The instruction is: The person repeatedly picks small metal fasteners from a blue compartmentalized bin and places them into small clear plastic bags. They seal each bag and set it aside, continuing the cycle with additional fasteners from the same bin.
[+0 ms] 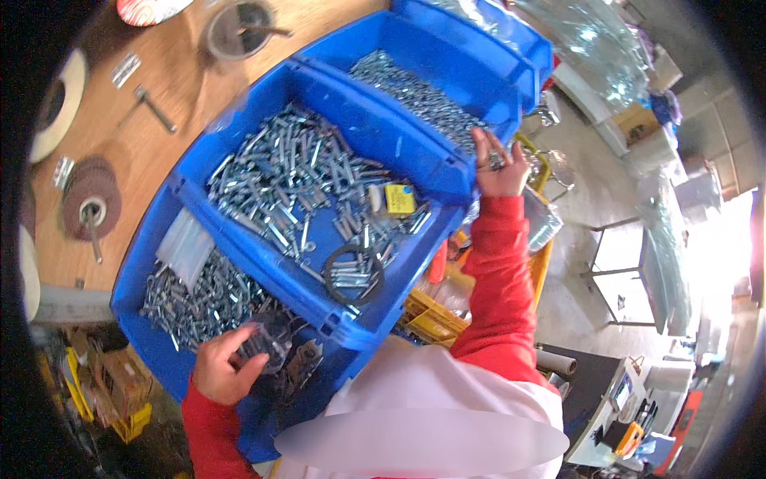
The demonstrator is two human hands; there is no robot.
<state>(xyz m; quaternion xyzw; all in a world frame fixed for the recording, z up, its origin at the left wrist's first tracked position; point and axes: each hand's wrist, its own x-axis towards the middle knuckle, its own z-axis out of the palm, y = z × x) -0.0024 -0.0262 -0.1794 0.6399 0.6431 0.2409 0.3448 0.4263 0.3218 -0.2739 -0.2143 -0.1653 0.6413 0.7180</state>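
Note:
My left hand (227,367) is over the near blue bin (187,180), thumb and fingers closed on a small clear plastic piece (270,345). Whether that piece is a bag or a cup, I cannot tell. Beneath and beyond it lie many short bolts (199,299) with a folded clear bag (185,246) on top. At the far bin's right edge, my right hand (501,169) has its fingers curled around a few small metal fasteners (495,161). Small silvery fasteners (415,92) fill part of that far bin (339,52).
Between them, the middle bin holds longer bolts (287,168), a black ring (329,275) and a yellow label (400,199). On the wooden table (171,68) are a loose bolt (155,109), abrasive discs (93,188) and a clear cup (223,40). Yellow crates (435,317) stand below, right of the bins.

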